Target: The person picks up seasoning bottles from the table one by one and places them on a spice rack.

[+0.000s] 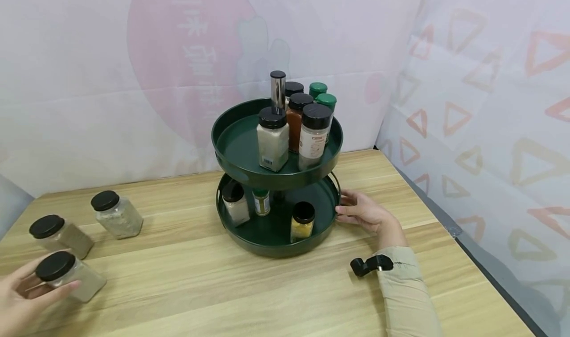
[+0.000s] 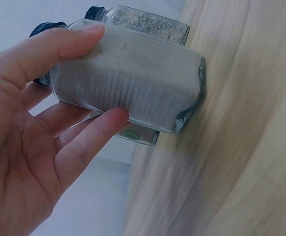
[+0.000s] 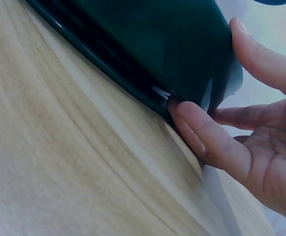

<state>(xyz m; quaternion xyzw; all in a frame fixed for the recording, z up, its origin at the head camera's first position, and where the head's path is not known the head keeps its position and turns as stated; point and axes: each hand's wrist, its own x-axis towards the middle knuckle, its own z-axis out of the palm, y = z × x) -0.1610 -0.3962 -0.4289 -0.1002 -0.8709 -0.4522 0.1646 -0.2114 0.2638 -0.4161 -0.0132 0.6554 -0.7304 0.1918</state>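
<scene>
My left hand [image 1: 26, 297] grips a clear spice jar [image 2: 128, 73] with a black lid and pale powder inside. The jar leans, its base close over the wooden table; thumb and fingers lie on its sides in the left wrist view. On the right, my right hand [image 1: 362, 212] holds the side of a dark green two-tier rack's lower tray [image 1: 276, 250]. Seen from the right wrist, the thumb is at the upper edge of the tray wall [image 3: 182, 54], and fingertips [image 3: 189, 110] touch near its bottom.
Two more black-lidded jars, one with powder [image 1: 71, 240] and one with pale flakes [image 1: 122, 218], stand on the table's left. Several seasoning bottles crowd the right of the upper tray [image 1: 236, 149]. The lower tray bears a powder jar [image 1: 237, 211], a small green-capped bottle [image 1: 261, 203] and a yellow-filled jar [image 1: 301, 228].
</scene>
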